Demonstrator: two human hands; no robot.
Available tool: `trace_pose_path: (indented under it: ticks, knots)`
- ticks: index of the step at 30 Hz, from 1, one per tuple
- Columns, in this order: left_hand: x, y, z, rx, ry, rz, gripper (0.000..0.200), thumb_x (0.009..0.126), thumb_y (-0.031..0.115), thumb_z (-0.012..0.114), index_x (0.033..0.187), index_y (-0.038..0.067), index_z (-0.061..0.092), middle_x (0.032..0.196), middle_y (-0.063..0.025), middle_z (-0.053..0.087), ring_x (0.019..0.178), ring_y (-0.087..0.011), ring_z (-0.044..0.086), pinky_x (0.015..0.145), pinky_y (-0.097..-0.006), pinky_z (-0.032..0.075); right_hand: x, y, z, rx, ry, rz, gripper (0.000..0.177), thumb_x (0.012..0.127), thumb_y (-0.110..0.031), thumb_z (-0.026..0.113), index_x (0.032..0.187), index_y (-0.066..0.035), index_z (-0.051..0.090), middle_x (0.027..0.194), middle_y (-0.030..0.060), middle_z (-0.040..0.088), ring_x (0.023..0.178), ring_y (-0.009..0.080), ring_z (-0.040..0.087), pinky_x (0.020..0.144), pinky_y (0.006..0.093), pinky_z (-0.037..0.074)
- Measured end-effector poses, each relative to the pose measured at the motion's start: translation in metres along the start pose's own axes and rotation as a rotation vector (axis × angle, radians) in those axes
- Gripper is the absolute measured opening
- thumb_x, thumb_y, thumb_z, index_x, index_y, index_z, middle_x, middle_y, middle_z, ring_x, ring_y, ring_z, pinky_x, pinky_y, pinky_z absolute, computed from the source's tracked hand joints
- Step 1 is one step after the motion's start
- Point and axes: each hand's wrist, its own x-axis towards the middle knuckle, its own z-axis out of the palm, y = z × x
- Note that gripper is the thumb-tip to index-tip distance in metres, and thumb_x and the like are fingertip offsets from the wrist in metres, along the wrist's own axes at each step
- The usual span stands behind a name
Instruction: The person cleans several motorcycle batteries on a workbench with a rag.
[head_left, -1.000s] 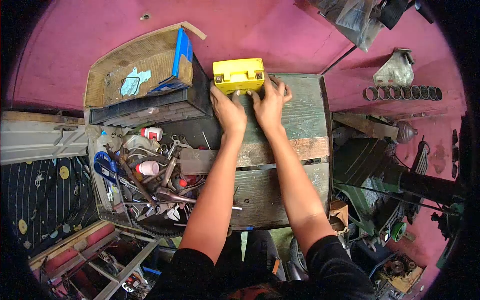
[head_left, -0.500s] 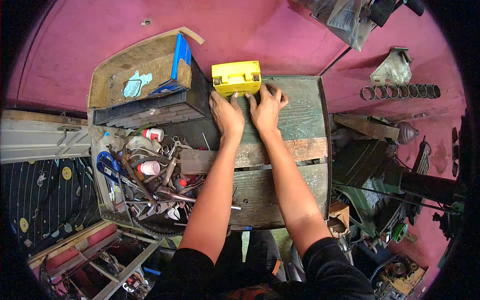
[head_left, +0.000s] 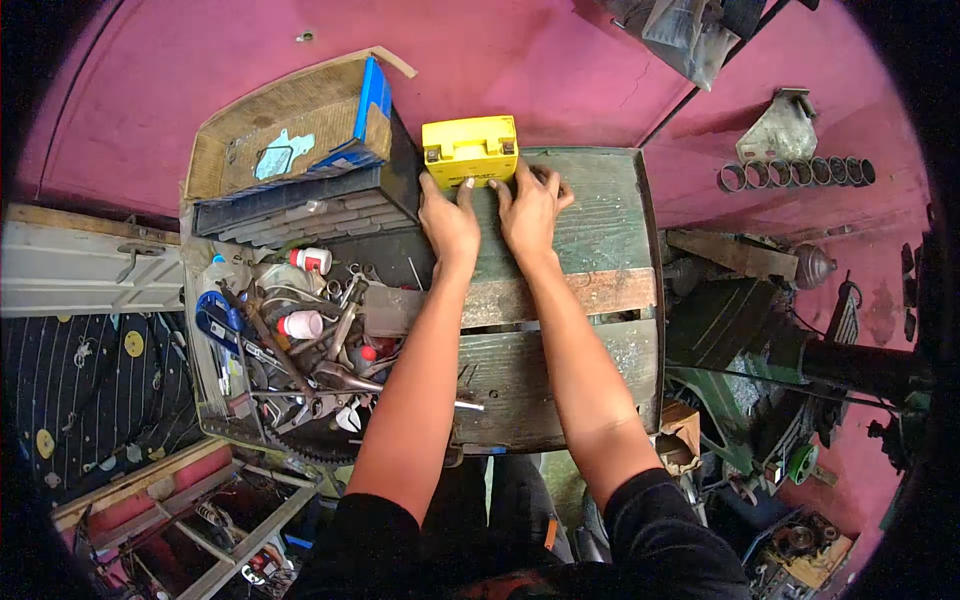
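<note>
A yellow battery [head_left: 470, 140] with dark terminals at its near corners stands upright at the back edge of the wooden workbench [head_left: 590, 215], against the pink wall. My left hand [head_left: 449, 222] is at its near left corner, and my right hand [head_left: 530, 212] is at its near right corner. Both thumbs rest at the lower front face, with the fingers around the lower sides, so the battery is held between the two hands.
Left of the battery, an open cardboard box [head_left: 225, 160] sits on a dark drawer cabinet [head_left: 300, 215]. Tools and small bottles [head_left: 300, 325] fill the bench's left side. Metal rings [head_left: 797, 174] hang on the wall at right, above green machinery [head_left: 725, 315].
The view has shifted slightly. Both hands remain at the battery, with no clear movement of it relative to the bench.
</note>
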Motion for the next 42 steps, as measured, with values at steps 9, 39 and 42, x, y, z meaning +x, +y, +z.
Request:
trace_pose_path:
  ticks: [9,39,42]
  knots:
    - [-0.006,0.006,0.007,0.201,-0.037,-0.048,0.060,0.093,0.014,0.075,0.136,-0.012,0.043,0.119,-0.0383,0.061,0.114,-0.0548,0.058,0.098,-0.0557,0.046,-0.004,-0.008,-0.001,0.007,-0.027,0.103,0.048,0.091,-0.023,0.075,0.136,-0.009,0.067,0.112,0.0178,0.076,0.123,0.0377,0.055,0.110,0.0579,0.028]
    - [-0.390,0.103,-0.420,0.552,-0.111,-0.495,0.013,0.089,0.012,0.078,0.084,0.002,0.071,0.094,-0.0130,0.073,0.097,-0.0334,0.064,0.089,-0.0434,0.050,-0.155,-0.053,-0.274,0.077,-0.629,-0.206,0.012,0.089,-0.009,0.073,0.094,0.001,0.068,0.090,0.0226,0.067,0.081,0.0448,0.067,0.072,0.0513,0.053]
    - [-0.415,0.110,-0.444,0.582,-0.190,-0.522,0.022,0.092,0.023,0.076,0.105,0.004,0.073,0.114,-0.0145,0.074,0.109,-0.0372,0.064,0.096,-0.0490,0.048,-0.124,-0.109,-0.270,0.110,-0.612,-0.187,0.011,0.092,-0.007,0.071,0.099,0.001,0.068,0.091,0.0213,0.067,0.083,0.0433,0.066,0.073,0.0497,0.052]
